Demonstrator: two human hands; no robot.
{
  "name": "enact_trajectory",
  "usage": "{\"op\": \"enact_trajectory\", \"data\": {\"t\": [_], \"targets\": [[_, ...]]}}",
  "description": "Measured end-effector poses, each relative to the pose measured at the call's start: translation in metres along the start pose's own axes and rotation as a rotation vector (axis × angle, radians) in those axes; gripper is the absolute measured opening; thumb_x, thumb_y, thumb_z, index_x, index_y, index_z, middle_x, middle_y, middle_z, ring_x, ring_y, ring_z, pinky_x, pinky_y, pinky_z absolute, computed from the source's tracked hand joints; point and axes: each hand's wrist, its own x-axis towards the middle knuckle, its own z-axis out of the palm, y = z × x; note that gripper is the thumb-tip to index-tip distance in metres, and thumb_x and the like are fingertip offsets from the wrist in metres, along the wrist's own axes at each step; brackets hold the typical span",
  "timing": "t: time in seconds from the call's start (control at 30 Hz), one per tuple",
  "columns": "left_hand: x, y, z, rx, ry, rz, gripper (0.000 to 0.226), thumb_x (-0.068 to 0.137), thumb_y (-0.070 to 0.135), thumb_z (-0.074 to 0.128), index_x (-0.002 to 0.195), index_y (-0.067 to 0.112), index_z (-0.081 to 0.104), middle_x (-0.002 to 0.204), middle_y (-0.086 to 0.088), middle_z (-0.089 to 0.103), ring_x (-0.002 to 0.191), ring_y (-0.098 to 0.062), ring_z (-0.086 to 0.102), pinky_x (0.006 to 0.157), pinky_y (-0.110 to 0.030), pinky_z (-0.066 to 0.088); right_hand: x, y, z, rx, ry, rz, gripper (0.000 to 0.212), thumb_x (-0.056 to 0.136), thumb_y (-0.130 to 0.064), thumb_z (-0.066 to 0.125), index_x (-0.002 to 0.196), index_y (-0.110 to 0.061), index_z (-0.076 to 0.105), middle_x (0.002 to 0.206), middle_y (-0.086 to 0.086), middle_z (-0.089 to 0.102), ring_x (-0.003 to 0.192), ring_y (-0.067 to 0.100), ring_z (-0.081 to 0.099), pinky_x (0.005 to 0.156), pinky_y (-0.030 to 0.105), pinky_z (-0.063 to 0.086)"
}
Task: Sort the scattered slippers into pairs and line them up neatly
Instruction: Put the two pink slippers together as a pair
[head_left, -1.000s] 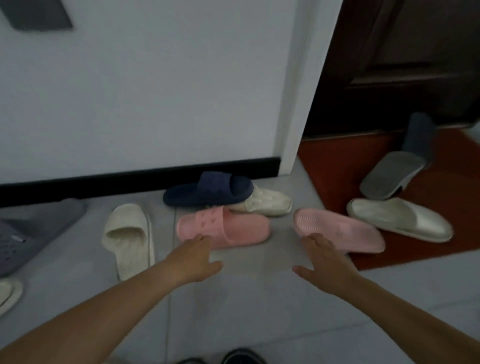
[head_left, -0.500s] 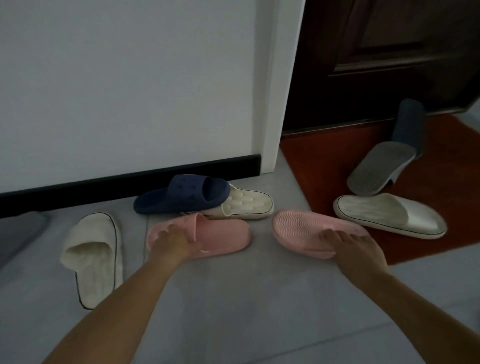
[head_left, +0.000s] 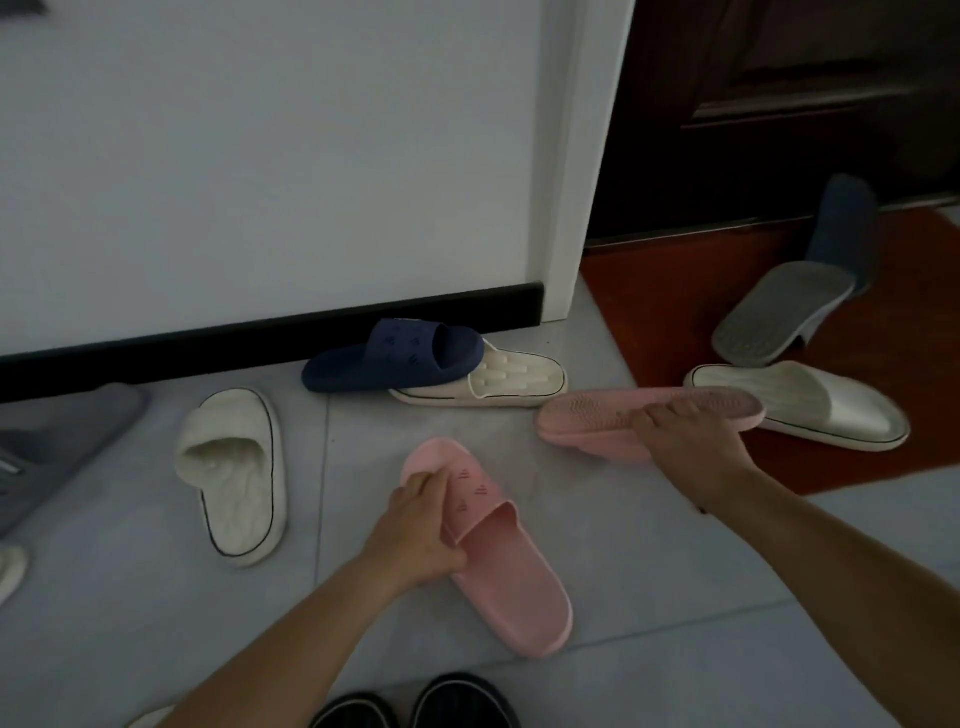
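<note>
On pale grey floor tiles (head_left: 675, 597) beside a white wall (head_left: 260, 156), black skirting (head_left: 260, 332) and red doormat (head_left: 670, 312), the left hand (head_left: 415, 535) has its fingers round the strap of a pink slipper (head_left: 514, 582), the right hand (head_left: 685, 436) clasps the sole-up mate (head_left: 587, 421); strap marks unreadable.

2 bare forearms reach in, the left from the lower left, the right from the lower right. The left hand (head_left: 421, 525) curls round the strap of the upright pink slipper (head_left: 509, 571), thumb at the strap's opening. The right hand (head_left: 685, 436), knuckles up, grips the upturned pink slipper (head_left: 587, 421) along its near side.
</note>
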Motion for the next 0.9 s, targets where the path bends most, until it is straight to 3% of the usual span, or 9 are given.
{"op": "enact_trajectory", "data": {"t": [0.1,0.13,0.2,0.27,0.3,0.4,0.5,0.7,0.9], "targets": [[-0.004,-0.007,-0.003,0.024,-0.053,0.038,0.108,0.062,0.038,0.069,0.150,0.025,0.007,0.153,0.003,0.017,0.135,-0.024,0.027,0.107,-0.034,0.035,0.002,-0.010,-0.020,0.008,0.111,-0.052,0.043,0.055,-0.011,0.083,0.093,-0.008,0.065,0.075,0.008,0.065,0.066,0.027,0.062,0.046,0.031,0.051],[-0.005,-0.010,-0.004,0.030,-0.077,0.044,0.108,0.063,0.040,0.070,0.150,0.025,0.007,0.153,0.002,0.016,0.136,-0.024,0.027,0.108,-0.033,0.034,0.002,-0.013,-0.020,0.076,0.112,-0.040,0.043,0.060,-0.018,0.082,0.098,-0.009,0.063,0.077,0.007,0.066,0.069,0.028,0.063,0.050,0.032,0.052],[-0.007,-0.015,-0.003,0.007,-0.112,0.043,0.109,0.063,0.042,0.071,0.150,0.024,0.008,0.155,0.001,0.014,0.138,-0.023,0.025,0.110,-0.032,0.031,0.000,-0.016,-0.014,0.433,0.071,0.109,0.040,0.081,-0.027,0.064,0.118,-0.017,0.053,0.096,0.005,0.068,0.088,0.029,0.064,0.070,0.037,0.053],[-0.009,-0.015,-0.001,-0.033,-0.114,0.047,0.108,0.063,0.038,0.072,0.151,0.022,0.010,0.155,-0.001,0.016,0.139,-0.023,0.025,0.112,-0.030,0.029,-0.008,-0.018,-0.004,0.862,-0.003,0.278,0.033,0.087,-0.028,0.056,0.120,-0.022,0.054,0.098,0.001,0.070,0.091,0.027,0.065,0.075,0.033,0.049],[-0.009,-0.014,-0.001,-0.053,-0.109,0.048,0.107,0.063,0.035,0.071,0.151,0.021,0.011,0.155,-0.001,0.016,0.139,-0.022,0.025,0.112,-0.029,0.029,-0.013,-0.020,0.000,0.953,-0.066,0.329,0.030,0.089,-0.027,0.054,0.118,-0.022,0.056,0.099,0.001,0.070,0.092,0.026,0.065,0.076,0.030,0.048],[-0.004,-0.003,-0.003,-0.105,-0.114,0.054,0.104,0.063,0.028,0.070,0.151,0.020,0.014,0.154,-0.001,0.017,0.139,-0.021,0.026,0.109,-0.027,0.031,-0.029,-0.029,0.021,0.762,-0.285,0.398,0.032,0.092,-0.018,0.041,0.121,-0.022,0.054,0.120,0.009,0.064,0.106,0.028,0.060,0.084,0.034,0.048],[0.004,0.011,-0.002,-0.135,-0.118,0.084,0.099,0.065,0.023,0.070,0.150,0.018,0.019,0.152,-0.004,0.021,0.138,-0.021,0.028,0.108,-0.024,0.031,-0.035,-0.040,0.030,0.687,-0.337,0.387,0.038,0.088,-0.012,0.041,0.125,-0.018,0.046,0.127,0.007,0.055,0.112,0.030,0.056,0.087,0.038,0.048],[0.015,0.032,0.007,-0.105,-0.073,0.047,0.094,0.069,0.039,0.071,0.148,0.019,0.025,0.150,-0.008,0.028,0.137,-0.027,0.030,0.113,-0.031,0.028,-0.026,-0.044,0.025,0.647,-0.216,0.306,0.056,0.087,-0.021,0.050,0.138,-0.031,0.029,0.132,0.005,0.045,0.114,0.029,0.052,0.082,0.042,0.050],[0.010,0.051,0.011,-0.249,-0.030,-0.047,0.091,0.057,0.046,0.072,0.139,0.021,0.042,0.141,-0.006,0.043,0.127,-0.025,0.044,0.105,-0.034,0.040,-0.019,-0.054,0.022,0.456,-0.090,0.157,0.036,0.094,-0.039,0.039,0.129,-0.033,0.043,0.112,0.006,0.059,0.099,0.030,0.060,0.074,0.037,0.049]]}}
